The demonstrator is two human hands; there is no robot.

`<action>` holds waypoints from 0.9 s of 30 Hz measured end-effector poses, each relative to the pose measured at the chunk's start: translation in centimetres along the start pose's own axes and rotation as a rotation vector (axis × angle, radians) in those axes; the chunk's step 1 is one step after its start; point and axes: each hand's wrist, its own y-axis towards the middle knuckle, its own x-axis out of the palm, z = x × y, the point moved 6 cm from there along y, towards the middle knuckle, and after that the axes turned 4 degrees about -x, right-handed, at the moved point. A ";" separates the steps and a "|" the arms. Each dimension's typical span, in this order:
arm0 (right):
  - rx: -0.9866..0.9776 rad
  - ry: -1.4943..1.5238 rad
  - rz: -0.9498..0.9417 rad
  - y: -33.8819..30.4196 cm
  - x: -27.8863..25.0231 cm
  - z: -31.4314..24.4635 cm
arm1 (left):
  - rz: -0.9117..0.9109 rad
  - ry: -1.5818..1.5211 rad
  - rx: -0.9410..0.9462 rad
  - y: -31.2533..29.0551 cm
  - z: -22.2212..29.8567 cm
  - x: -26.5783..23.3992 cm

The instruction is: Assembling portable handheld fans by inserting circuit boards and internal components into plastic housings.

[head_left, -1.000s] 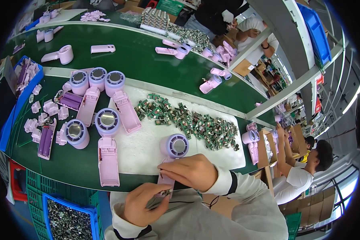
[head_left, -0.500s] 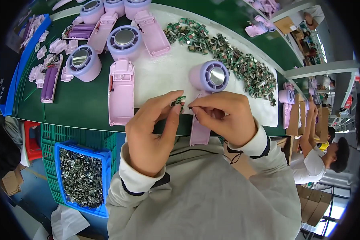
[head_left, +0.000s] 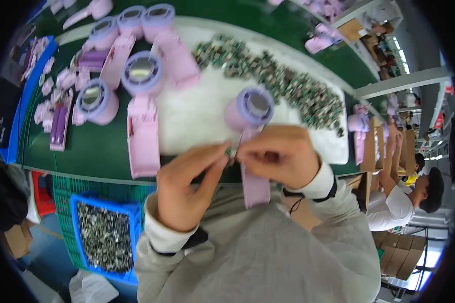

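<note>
My left hand [head_left: 187, 184] pinches a small green circuit board [head_left: 231, 151] between thumb and forefinger. Close against it, my right hand [head_left: 282, 154] has its fingertips pressed together; a tiny dark piece may be between them, but blur hides it. Beneath my right hand lies a pink handheld fan [head_left: 250, 108] with a lilac round head, its handle [head_left: 256, 189] stretching over the table edge toward me. Left of my hands rests another pink fan with an opened handle shell [head_left: 143, 144].
A long heap of circuit boards [head_left: 298, 88] covers the far right of the white mat [head_left: 187, 118]. More fans and purple battery cells [head_left: 59, 123] lie at left. Below the table stands a blue bin [head_left: 136, 227] of small parts. A co-worker [head_left: 389, 209] is at right.
My hands have come together, bringing the circuit board against the right fingertips. The head view has shifted, so the table sits lower in it and looks blurred.
</note>
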 end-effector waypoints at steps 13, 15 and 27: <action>-0.098 0.252 -0.093 -0.6 0.0 1.7 | -0.197 -0.288 -0.125 -0.6 -1.1 0.5; -0.060 0.238 -0.108 -0.8 0.3 2.4 | -0.189 -0.252 -0.112 -0.6 -1.2 0.7; -0.435 -0.213 -0.173 -1.5 -0.1 0.4 | 0.034 -0.238 -0.271 -0.1 -1.2 1.3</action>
